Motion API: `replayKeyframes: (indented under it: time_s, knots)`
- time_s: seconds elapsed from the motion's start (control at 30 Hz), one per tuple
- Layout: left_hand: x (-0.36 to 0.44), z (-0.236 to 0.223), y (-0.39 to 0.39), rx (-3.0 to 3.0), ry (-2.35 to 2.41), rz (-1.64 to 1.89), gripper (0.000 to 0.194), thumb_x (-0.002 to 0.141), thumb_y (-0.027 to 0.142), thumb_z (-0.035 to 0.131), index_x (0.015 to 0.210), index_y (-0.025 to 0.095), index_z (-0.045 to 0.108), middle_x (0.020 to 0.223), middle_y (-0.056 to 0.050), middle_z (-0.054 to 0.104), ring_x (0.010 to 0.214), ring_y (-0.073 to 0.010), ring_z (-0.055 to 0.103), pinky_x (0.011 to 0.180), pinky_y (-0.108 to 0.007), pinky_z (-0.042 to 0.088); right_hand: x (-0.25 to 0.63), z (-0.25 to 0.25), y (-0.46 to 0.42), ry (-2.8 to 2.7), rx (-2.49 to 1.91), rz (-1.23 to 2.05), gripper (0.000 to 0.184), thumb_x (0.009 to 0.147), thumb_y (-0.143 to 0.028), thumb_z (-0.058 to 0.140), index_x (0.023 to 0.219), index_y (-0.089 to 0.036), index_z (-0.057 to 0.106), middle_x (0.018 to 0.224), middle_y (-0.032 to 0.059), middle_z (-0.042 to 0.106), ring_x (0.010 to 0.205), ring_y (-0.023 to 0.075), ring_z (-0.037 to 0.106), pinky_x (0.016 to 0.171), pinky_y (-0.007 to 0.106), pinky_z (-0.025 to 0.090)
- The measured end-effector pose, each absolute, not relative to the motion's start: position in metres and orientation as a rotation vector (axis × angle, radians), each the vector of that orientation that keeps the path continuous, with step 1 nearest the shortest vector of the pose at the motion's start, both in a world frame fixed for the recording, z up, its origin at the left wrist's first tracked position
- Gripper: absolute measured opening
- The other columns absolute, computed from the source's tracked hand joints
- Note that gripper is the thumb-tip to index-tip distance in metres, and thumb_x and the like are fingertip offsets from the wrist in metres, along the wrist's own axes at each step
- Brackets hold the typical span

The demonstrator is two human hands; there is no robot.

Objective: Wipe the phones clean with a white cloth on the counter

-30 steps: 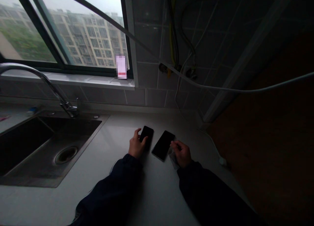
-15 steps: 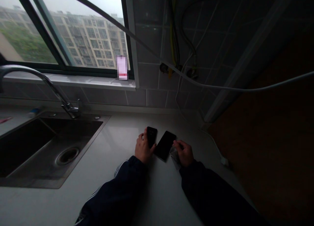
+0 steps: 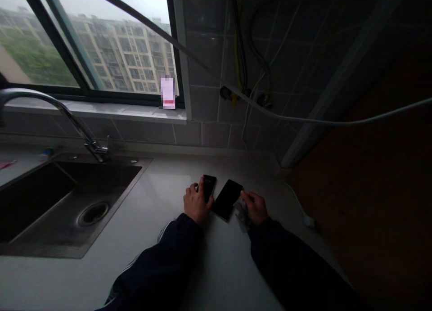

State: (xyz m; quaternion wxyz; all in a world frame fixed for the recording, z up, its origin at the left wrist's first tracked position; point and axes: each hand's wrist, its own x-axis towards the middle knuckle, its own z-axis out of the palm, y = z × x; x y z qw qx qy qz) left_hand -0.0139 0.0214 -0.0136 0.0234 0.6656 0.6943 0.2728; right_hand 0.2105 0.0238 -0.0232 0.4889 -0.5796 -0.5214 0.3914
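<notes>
Gripped between thumb and fingers at its two edges, the left phone (image 3: 209,183) sits under the left hand (image 3: 197,206) on a pale counter (image 3: 162,203), as seen from the head camera; whether it is lifted at all cannot be told. Just to its right lies the right phone (image 3: 227,199), dark face up. Beyond its right edge, the right hand (image 3: 255,208) pinches a thin, crumpled greyish piece (image 3: 241,214), fingertips near the phone's far right corner. Handling appears under way: two phones are side by side, and the crumpled piece is not laid down; what else remains cannot be read. Both forearms reach in from the near side, left fingers spread forward, right fingers curled inward.
</notes>
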Motion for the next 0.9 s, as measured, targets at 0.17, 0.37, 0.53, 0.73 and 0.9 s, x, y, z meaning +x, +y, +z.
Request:
replayKeyframes:
  time_s: [0.17, 0.37, 0.53, 0.73, 0.9]
  knots:
    - [0.001, -0.013, 0.011, 2.16, 1.733, 1.171, 0.054, 0.092, 0.034, 0.057, 0.144, 0.02, 0.054, 0.141, -0.016, 0.055, 0.136, -0.0343, 0.044, 0.114, -0.053, 0.035, 0.218, -0.022, 0.032, -1.199, -1.476, 1.079, 0.06, 0.063, -0.078, 0.07, 0.058, -0.019, 0.061, 0.053, 0.0006, 0.054, 0.053, 0.0167, 0.054, 0.048, 0.028, 0.043]
    - [0.025, -0.015, -0.006, 1.907, 1.089, 1.212, 0.055, 0.093, 0.039, 0.059, 0.144, 0.019, 0.054, 0.154, -0.017, 0.046, 0.148, -0.0313, 0.036, 0.121, -0.05, 0.029, 0.227, -0.008, 0.035, -1.088, -1.607, 1.403, 0.047, 0.076, -0.064, 0.065, 0.079, -0.018, 0.063, 0.052, 0.0039, 0.064, 0.04, 0.0153, 0.051, 0.04, 0.025, 0.036]
    - [0.025, -0.013, -0.009, 1.762, 1.148, 1.147, 0.051, 0.089, 0.042, 0.063, 0.135, 0.019, 0.061, 0.153, -0.017, 0.047, 0.145, -0.033, 0.041, 0.12, -0.051, 0.031, 0.233, 0.006, 0.033, -1.009, -1.644, 1.617, 0.042, 0.091, -0.056, 0.05, 0.104, -0.017, 0.059, 0.07, 0.0123, 0.076, 0.032, 0.0115, 0.042, 0.034, 0.021, 0.027]
    - [0.017, -0.011, -0.001, 1.554, 1.111, 1.204, 0.043, 0.088, 0.045, 0.061, 0.124, 0.021, 0.068, 0.148, -0.014, 0.052, 0.14, -0.031, 0.046, 0.118, -0.046, 0.032, 0.23, 0.01, 0.031, -1.011, -1.619, 1.739, 0.044, 0.093, -0.058, 0.048, 0.106, -0.018, 0.06, 0.071, 0.011, 0.076, 0.032, 0.0112, 0.044, 0.033, 0.019, 0.027]
    - [0.013, -0.013, 0.007, 1.259, 1.02, 1.21, 0.049, 0.089, 0.053, 0.057, 0.122, 0.019, 0.069, 0.133, -0.013, 0.065, 0.125, -0.0302, 0.059, 0.105, -0.041, 0.045, 0.226, 0.006, 0.029, -1.098, -1.6, 1.711, 0.043, 0.091, -0.057, 0.051, 0.103, -0.017, 0.062, 0.069, 0.0102, 0.076, 0.031, 0.0106, 0.042, 0.032, 0.02, 0.026]
